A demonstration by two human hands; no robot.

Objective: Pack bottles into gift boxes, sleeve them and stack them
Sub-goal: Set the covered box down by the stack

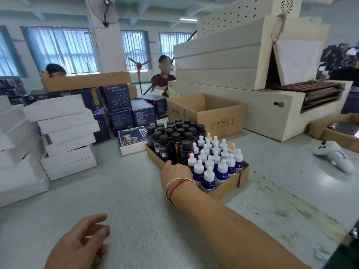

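Observation:
A shallow cardboard tray (233, 183) on the grey table holds several dark bottles with black caps (171, 136) at the back and several blue dropper bottles with white tops (213, 162) at the front. My right hand (174, 171) reaches to the tray's near left corner, against the front dark bottles; its fingers are hidden behind the back of the hand. My left hand (81, 243) hovers low over the table, fingers loosely curled, holding nothing. White gift boxes (64, 133) are stacked at the left. One gift box with a printed lid (134, 138) lies behind the tray.
Dark blue printed boxes (116, 105) are piled behind the white stacks. An open brown carton (206, 113) stands before a cream tunnel machine (233, 65). A white controller (334, 154) lies at the right. Two people sit at the back.

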